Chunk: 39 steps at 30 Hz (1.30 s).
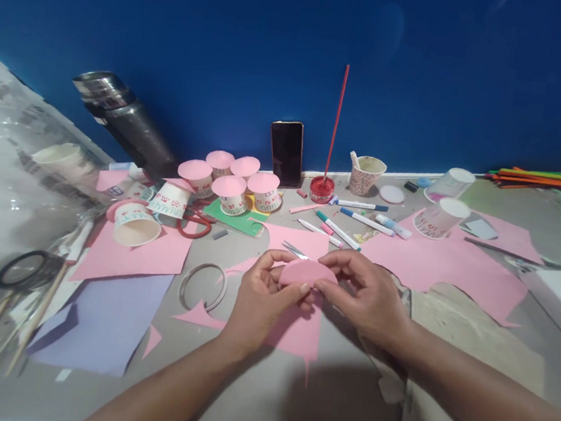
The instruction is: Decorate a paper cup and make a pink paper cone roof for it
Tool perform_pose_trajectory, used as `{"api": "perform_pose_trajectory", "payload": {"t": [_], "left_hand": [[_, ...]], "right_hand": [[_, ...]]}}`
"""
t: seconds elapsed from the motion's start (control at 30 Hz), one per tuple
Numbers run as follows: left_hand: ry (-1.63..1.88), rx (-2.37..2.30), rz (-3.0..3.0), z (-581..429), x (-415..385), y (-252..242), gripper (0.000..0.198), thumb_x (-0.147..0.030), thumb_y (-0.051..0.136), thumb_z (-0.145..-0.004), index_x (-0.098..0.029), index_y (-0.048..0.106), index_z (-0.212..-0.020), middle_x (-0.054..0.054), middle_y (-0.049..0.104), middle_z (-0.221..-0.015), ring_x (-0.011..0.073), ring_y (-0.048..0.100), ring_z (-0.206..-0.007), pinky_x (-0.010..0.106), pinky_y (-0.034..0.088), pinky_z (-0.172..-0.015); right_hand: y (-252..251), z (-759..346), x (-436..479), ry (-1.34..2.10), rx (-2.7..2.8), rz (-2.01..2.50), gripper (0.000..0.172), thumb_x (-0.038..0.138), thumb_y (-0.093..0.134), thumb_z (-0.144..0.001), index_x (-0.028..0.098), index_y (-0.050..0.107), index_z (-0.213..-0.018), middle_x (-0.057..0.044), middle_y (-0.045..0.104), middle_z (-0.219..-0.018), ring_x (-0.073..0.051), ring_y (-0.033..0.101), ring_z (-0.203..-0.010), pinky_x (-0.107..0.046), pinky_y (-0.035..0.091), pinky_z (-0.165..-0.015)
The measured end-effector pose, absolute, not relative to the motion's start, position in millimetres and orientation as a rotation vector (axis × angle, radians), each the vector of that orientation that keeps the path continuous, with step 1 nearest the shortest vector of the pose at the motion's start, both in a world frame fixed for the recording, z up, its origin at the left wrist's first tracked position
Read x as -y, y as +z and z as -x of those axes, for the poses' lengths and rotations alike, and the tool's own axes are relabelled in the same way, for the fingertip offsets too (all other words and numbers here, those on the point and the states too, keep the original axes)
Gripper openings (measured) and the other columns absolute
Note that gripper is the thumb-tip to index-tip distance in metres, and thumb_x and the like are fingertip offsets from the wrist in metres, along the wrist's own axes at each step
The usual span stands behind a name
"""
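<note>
The grey surface [263, 394] is strewn with paper offcuts under a blue wall. Nearest, the left hand [257, 297] and right hand [366, 298] meet just above it, the fingers of both pinched together on a pink paper disc [304, 272] that bows between them. A harder squeeze would likely crease or tear such thin paper, and a loose grip could drop it onto the pink scrap [298, 335] below. Beyond lie markers [354, 217], then pink-capped cups [232, 193] and a phone [286, 153] leaning on the wall.
</note>
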State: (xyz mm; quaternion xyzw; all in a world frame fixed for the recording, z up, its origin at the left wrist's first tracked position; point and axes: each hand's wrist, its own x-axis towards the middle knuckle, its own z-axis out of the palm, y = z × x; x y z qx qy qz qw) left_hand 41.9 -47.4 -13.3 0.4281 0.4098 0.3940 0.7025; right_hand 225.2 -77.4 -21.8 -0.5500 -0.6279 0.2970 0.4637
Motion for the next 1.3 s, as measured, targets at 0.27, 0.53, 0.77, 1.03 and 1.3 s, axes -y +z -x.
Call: {"api": "perform_pose_trajectory", "payload": {"t": [0.27, 0.53, 0.77, 1.03, 1.3], "left_hand": [[0.969, -0.976, -1.018, -42.8, 49.3, -11.1, 0.046, -0.028, 0.091, -0.069, -0.019, 0.058, -0.100, 0.000, 0.076, -0.069, 0.0160, 0.072, -0.061, 0.023, 0.056, -0.059], [0.975, -0.943, -1.130, -39.3, 48.7, -13.4, 0.045, -0.025, 0.090, -0.073, -0.020, 0.060, -0.107, 0.001, 0.076, -0.078, 0.0136, 0.071, -0.068, 0.023, 0.057, -0.067], [0.548, -0.579, -0.771, -30.9, 34.0, -11.3, 0.058, -0.060, 0.084, -0.073, -0.017, 0.067, -0.108, 0.012, 0.078, -0.086, 0.0253, 0.075, -0.066, 0.030, 0.058, -0.050], [0.359, -0.630, -0.585, -29.8, 32.9, -19.4, 0.035, -0.041, 0.091, -0.071, -0.011, 0.072, -0.075, 0.005, 0.066, -0.056, 0.0139, 0.063, -0.044, 0.020, 0.051, -0.043], [0.570, -0.727, -0.573, -34.3, 34.3, -21.0, 0.037, -0.031, 0.097, -0.065, -0.011, 0.067, -0.074, 0.001, 0.065, -0.057, 0.0068, 0.055, -0.043, 0.016, 0.049, -0.044]], "right_hand": [[-20.5, -224.8, 76.7, 0.744, 1.562, 1.322, 0.024, 0.031, 0.073, -0.085, 0.022, 0.070, -0.107, -0.003, 0.076, -0.091, -0.017, 0.071, -0.075, -0.026, 0.057, -0.067], [-23.0, -227.2, 76.0, 0.561, 1.628, 1.319, 0.016, 0.027, 0.071, -0.087, 0.024, 0.071, -0.103, -0.003, 0.078, -0.091, -0.018, 0.072, -0.074, -0.028, 0.057, -0.069], [-18.9, -237.7, 70.5, 0.333, 1.817, 1.179, 0.012, 0.022, 0.069, -0.090, 0.027, 0.072, -0.101, -0.003, 0.080, -0.090, -0.020, 0.074, -0.078, -0.031, 0.059, -0.073], [-16.9, -241.3, 65.3, 0.347, 1.916, 0.967, 0.030, 0.006, 0.059, -0.088, 0.027, 0.072, -0.105, -0.003, 0.079, -0.089, -0.021, 0.073, -0.088, -0.036, 0.058, -0.081], [-18.4, -240.3, 61.6, 0.815, 1.428, 1.391, 0.023, 0.028, 0.067, -0.088, 0.021, 0.070, -0.109, -0.008, 0.077, -0.106, -0.021, 0.072, -0.089, -0.035, 0.058, -0.076]]}}
